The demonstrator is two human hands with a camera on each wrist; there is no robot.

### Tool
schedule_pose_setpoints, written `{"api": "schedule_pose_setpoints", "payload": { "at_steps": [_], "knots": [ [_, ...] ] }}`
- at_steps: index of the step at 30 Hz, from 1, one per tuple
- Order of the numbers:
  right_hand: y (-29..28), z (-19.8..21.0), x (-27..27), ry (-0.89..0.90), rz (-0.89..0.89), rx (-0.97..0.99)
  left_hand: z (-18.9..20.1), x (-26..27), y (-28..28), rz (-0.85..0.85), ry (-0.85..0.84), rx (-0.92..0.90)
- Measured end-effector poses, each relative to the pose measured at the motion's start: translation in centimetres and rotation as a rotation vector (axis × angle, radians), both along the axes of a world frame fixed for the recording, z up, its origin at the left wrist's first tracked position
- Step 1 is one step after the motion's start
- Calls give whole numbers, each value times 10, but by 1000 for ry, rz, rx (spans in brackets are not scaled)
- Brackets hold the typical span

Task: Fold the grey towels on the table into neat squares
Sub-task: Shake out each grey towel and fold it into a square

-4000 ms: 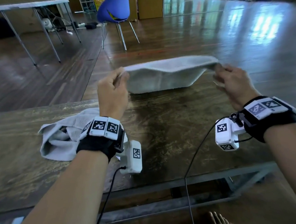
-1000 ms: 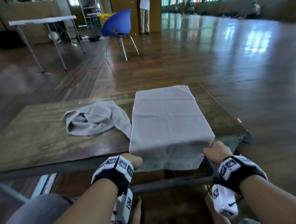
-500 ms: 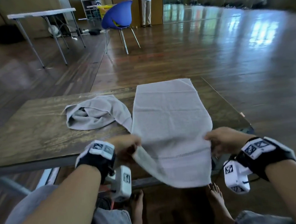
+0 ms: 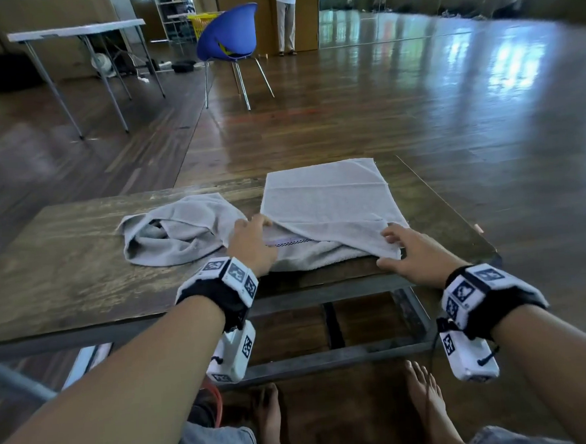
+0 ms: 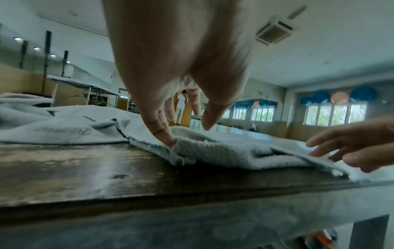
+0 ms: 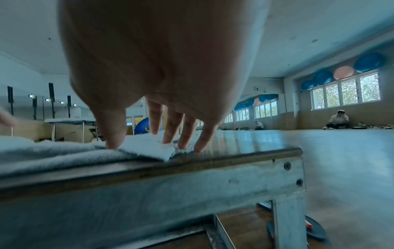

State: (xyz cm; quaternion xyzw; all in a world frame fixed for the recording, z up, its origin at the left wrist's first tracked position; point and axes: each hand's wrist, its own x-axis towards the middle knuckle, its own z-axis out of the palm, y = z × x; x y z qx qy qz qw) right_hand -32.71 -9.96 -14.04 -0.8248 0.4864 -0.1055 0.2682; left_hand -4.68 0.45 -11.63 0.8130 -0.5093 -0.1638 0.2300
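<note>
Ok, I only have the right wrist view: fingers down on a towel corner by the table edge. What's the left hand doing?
Observer: The left hand is at the left edge of that same towel. Its fingertips press the cloth down and do not pinch it.
Operator: Is the fold lying square?
Observer: Not quite. In the head view the upper layer's edge runs slantwise from the left hand to the right hand, and a checked band shows beneath it.
Operator: Any other towel to do?
Observer: Yes, a crumpled towel lies to the left of it on the table, not yet folded.
</note>
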Motion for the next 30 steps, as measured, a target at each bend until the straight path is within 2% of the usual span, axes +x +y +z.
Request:
{"api": "schedule_pose_setpoints", "payload": {
  "at_steps": [5,9,11,14,16,19,24,27,30],
  "knots": [
    [1,-13,8,194,-55,-229,-18,8,-18,-118,-122,109],
    [-2,-10,12,179,-56,-391,-23,12,-33,-188,-262,202],
    [-3,-8,10,112,-53,-413,-25,12,-37,-173,-319,216],
    [-6,4,6,-158,-30,-343,-22,8,-38,-67,-424,164],
    [-8,18,4,-301,-9,-330,-19,5,-39,-81,-469,89],
    [-6,48,0,-452,61,-321,-11,-3,-40,-131,-417,-120],
    [7,97,-9,-584,181,-245,12,-25,-36,-211,-348,-225],
    [16,114,-16,-590,242,-210,27,-37,-33,-236,-322,-314],
    [21,122,-20,-493,287,-169,41,-55,-28,-346,-344,-331]
  ]
}}
